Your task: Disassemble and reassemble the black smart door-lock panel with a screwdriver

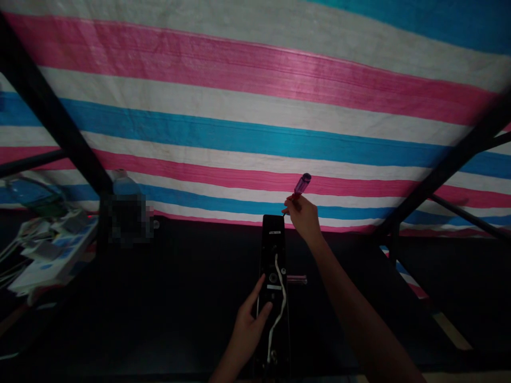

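Our right hand [304, 217] pinches the screwdriver [302, 184]; if our spread left hand [248, 322] presses lightly, the black device [274, 293] may skid.

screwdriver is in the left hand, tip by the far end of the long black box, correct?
Not the left hand: the head view shows the screwdriver in the right hand. Its tip is indeed by the far end of the long black box.
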Available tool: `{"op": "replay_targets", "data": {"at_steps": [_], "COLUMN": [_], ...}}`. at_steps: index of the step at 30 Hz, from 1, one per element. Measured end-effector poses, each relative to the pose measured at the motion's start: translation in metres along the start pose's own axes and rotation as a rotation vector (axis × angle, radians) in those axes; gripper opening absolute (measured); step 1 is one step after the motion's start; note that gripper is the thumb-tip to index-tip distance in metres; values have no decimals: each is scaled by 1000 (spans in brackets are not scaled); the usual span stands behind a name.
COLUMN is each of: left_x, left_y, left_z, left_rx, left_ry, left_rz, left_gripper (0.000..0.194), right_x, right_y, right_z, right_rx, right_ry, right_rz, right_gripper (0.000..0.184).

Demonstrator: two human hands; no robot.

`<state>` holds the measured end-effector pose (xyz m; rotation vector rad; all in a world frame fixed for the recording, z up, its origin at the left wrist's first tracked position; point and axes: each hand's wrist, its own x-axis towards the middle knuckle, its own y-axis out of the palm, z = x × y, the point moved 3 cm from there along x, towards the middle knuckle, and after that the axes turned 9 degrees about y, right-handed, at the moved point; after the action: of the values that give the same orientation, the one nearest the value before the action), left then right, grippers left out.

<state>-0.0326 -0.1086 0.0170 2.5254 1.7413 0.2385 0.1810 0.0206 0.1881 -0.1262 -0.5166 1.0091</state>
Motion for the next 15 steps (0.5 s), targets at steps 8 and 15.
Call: {"op": "replay_targets", "data": {"at_steps": [8,15], "left_x": [1,1], "left_y": [0,-2], "left_z": [1,-4], "left_rx": [-12,-20], "left_ry": [26,27], "left_rz": [11,32], "left_gripper": [64,66], "right_x": [-7,-18], "right_y": [0,-9], "right_z": [-12,-13], "right_rx": [56,105], "right_ry": [-30,-1], "right_rz": [-60,-156], "right_gripper": [21,28]}}
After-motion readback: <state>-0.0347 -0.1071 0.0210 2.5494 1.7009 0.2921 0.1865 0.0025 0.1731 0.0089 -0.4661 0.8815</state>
